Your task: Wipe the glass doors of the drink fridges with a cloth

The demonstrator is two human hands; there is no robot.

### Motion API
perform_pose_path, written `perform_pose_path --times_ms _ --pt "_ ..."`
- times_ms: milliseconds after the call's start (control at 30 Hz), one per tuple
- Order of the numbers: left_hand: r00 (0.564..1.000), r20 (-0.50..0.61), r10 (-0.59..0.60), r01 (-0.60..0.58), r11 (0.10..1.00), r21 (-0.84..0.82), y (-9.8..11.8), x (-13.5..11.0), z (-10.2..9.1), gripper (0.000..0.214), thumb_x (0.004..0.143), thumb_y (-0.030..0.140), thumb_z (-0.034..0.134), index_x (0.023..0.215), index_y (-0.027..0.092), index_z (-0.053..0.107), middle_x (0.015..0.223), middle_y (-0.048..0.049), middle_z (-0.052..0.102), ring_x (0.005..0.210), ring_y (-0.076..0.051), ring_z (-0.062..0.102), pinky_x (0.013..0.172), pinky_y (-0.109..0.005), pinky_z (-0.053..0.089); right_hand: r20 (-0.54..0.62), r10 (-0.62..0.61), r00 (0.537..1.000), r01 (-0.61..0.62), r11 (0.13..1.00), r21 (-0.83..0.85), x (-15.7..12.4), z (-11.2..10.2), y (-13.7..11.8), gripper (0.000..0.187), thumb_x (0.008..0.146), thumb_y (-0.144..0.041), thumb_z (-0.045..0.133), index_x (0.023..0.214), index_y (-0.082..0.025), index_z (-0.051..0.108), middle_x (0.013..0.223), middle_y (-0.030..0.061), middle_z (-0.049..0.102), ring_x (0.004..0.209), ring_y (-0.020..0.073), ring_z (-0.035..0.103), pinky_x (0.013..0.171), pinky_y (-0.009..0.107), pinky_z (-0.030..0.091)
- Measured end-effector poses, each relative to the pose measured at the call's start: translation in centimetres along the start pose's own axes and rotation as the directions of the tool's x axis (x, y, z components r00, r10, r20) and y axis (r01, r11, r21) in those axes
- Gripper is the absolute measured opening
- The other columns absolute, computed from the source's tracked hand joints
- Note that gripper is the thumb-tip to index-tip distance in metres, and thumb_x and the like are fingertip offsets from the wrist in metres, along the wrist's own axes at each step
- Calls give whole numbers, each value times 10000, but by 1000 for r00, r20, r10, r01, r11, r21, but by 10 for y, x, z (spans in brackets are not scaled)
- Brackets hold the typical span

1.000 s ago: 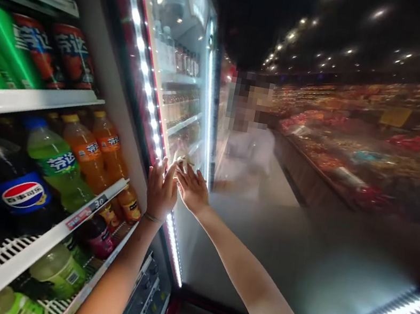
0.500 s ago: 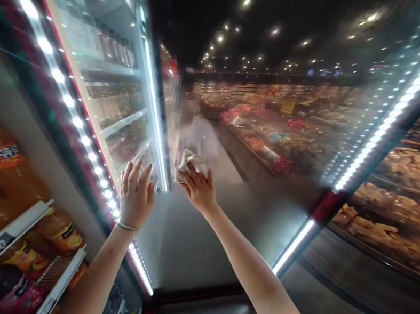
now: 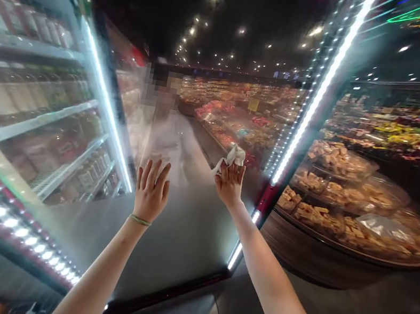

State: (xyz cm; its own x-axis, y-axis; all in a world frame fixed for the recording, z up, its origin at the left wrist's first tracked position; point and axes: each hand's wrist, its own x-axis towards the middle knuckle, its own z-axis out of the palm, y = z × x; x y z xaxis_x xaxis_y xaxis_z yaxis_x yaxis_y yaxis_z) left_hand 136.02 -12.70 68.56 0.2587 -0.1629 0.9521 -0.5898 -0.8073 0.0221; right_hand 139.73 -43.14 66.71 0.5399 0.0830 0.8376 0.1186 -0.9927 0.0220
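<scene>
Our left hand is open, fingers spread, with a thin green-and-gold bracelet on the wrist, and sits up against the glass cooler door. Our right hand is pinching a crumpled white cloth, which sticks up above the fingertips and looks pressed to the glass. The two hands are near each other, not touching. A lit LED strip runs up the door frame just right of the cloth. Left of the hands, behind glass, are shelves of bottled drinks, too blurred to read. Past the hands is a blurred person in a white top; we cannot tell whether this is a reflection. To the right is a round deli counter with trays of brown food. Farther off, long displays of packaged goods line the aisle.
</scene>
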Motion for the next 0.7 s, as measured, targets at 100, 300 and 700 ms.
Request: perform_pose_path --times_ms 100,300,700 --pt "1000 1 19 -19 1000 -3 22 4 20 554 1000 211 558 1549 236 485 1578 -132 511 1580 -297 289 1310 -545 209 -19 69 997 -70 998 -7 -9 4 55 572 1039 -408 376 1503 -107 522 1511 227 544 1493 371 394 1254 687 183" --pt "999 36 -13 12 1000 19 49 4 45 540 1004 220 543 1541 253 496 1589 -120 502 1582 -300 282 1310 -560 208 -98 255 962 -257 966 0 -30 17 136 686 1027 -460 326 1512 13 435 1452 330 543 1456 428 435 1195 701 310" --pt "996 27 -87 79 974 211 -3 -16 -6 525 1005 188 518 1529 228 504 1574 -129 514 1590 -301 264 1303 -586 209 -218 272 937 -220 947 235 -17 33 -8 850 1041 -562 277 1588 89 269 1575 401 338 1527 521 269 1165 763 310"
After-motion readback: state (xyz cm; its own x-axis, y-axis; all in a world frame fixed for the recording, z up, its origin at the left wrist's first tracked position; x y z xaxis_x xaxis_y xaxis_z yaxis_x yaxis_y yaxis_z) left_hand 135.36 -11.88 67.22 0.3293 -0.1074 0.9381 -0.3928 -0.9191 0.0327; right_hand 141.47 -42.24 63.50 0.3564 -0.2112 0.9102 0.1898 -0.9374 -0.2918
